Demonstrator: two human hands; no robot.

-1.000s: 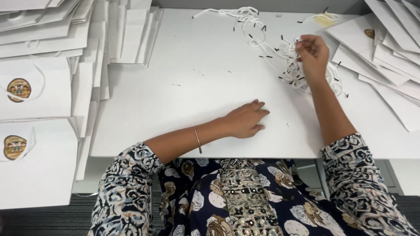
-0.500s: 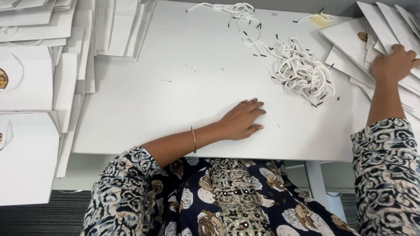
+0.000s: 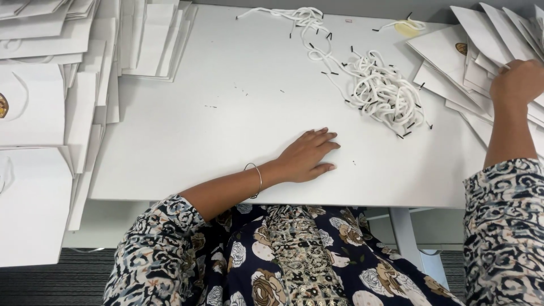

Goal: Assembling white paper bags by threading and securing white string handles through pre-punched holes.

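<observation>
My left hand [image 3: 309, 156] lies flat, palm down, on the white table [image 3: 226, 130] near its front edge and holds nothing. A thin bangle sits on that wrist. My right hand [image 3: 518, 82] is at the far right, curled on the fanned stack of flat white paper bags [image 3: 453, 62], its fingers on the edge of one bag. Whether it grips the bag is hard to tell. Between the hands lies a tangled pile of white cords with black tips [image 3: 385, 93], untouched.
More white paper bags are stacked in overlapping rows on the left [image 3: 51, 102] and at the back left [image 3: 153, 39]. A loose white cord [image 3: 294, 17] trails along the far edge. A small yellow item [image 3: 407, 27] lies at the back right.
My right hand left the cord pile and moved right onto the stack of paper bags. The left hand stayed flat on the table.
</observation>
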